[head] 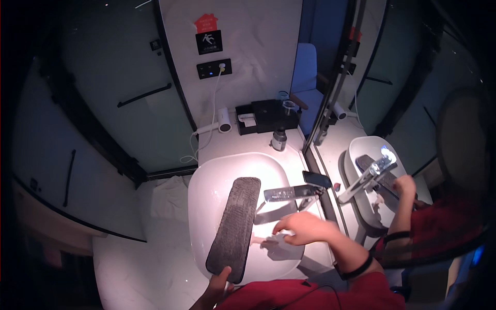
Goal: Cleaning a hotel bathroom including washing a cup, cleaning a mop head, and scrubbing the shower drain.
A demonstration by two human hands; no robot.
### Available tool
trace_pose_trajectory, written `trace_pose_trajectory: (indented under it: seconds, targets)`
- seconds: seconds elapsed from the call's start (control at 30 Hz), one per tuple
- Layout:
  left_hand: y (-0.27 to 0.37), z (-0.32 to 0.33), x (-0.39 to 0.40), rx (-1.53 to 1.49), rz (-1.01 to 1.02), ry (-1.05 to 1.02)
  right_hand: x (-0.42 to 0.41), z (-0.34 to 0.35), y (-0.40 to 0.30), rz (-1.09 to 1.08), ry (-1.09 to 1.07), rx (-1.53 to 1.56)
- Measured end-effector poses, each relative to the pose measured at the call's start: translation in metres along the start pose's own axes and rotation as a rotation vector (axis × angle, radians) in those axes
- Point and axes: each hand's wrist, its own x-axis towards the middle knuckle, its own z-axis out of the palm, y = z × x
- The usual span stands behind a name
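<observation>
My left hand (221, 279) grips the near end of a long grey microfibre mop pad (237, 224), its thumb on top. The pad lies slantwise over the white washbasin (201, 186), its far end near the middle of the bowl. My right hand (300, 228) is over the right side of the basin, just on the near side of the chrome faucet (290, 193), its fingers bent and slightly blurred. Whether it holds anything small cannot be told. The mirror on the right repeats the basin, faucet, pad and a hand.
Behind the basin stand a dark bottle (279, 140), a black tray box (267, 116) with glasses and a white hair dryer (224, 121), its cord plugged into a wall socket (214, 68). White cloth (168, 197) lies at the left. The mirror (372, 128) borders the counter.
</observation>
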Motion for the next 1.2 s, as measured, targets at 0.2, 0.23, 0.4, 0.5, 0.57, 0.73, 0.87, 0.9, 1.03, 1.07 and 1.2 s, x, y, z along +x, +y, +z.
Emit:
trace_pose_trajectory:
  seconds: [0.2, 0.23, 0.4, 0.5, 0.57, 0.73, 0.87, 0.9, 1.03, 1.07, 1.2]
  targets:
    - [0.012, 0.023, -0.006, 0.103, -0.055, 0.060, 0.019, -0.175, 0.096, 0.094, 0.464, 0.649]
    - [0.009, 0.023, -0.008, 0.082, -0.056, 0.090, 0.047, -0.185, 0.130, 0.079, 0.489, 0.793]
    - [0.021, 0.028, -0.033, 0.066, 0.052, 0.035, 0.185, -0.132, 0.300, 0.422, 0.414, 1.660]
    - [0.032, 0.033, -0.010, 0.089, 0.061, 0.030, 0.229, -0.083, 0.325, 0.493, 0.438, 2.171]
    - [0.039, 0.036, -0.007, 0.070, 0.084, 0.056, 0.244, -0.080, 0.324, 0.471, 0.435, 2.310]
    - [0.041, 0.032, -0.013, 0.097, 0.032, 0.075, 0.258, -0.088, 0.313, 0.329, 0.538, 2.519]
    - [0.063, 0.026, 0.000, 0.160, 0.019, 0.057, 0.248, -0.086, 0.330, 0.538, 0.377, 2.075]
    - [0.068, 0.027, 0.004, 0.167, 0.020, 0.055, 0.244, -0.083, 0.332, 0.599, 0.285, 1.861]
    - [0.079, 0.026, 0.009, 0.179, 0.026, 0.055, 0.242, -0.085, 0.335, 0.628, 0.269, 1.781]
    - [0.080, 0.025, 0.008, 0.178, 0.027, 0.055, 0.243, -0.082, 0.335, 0.629, 0.273, 1.784]
    - [0.074, 0.023, 0.005, 0.158, 0.034, 0.054, 0.244, -0.083, 0.342, 0.664, 0.228, 1.936]
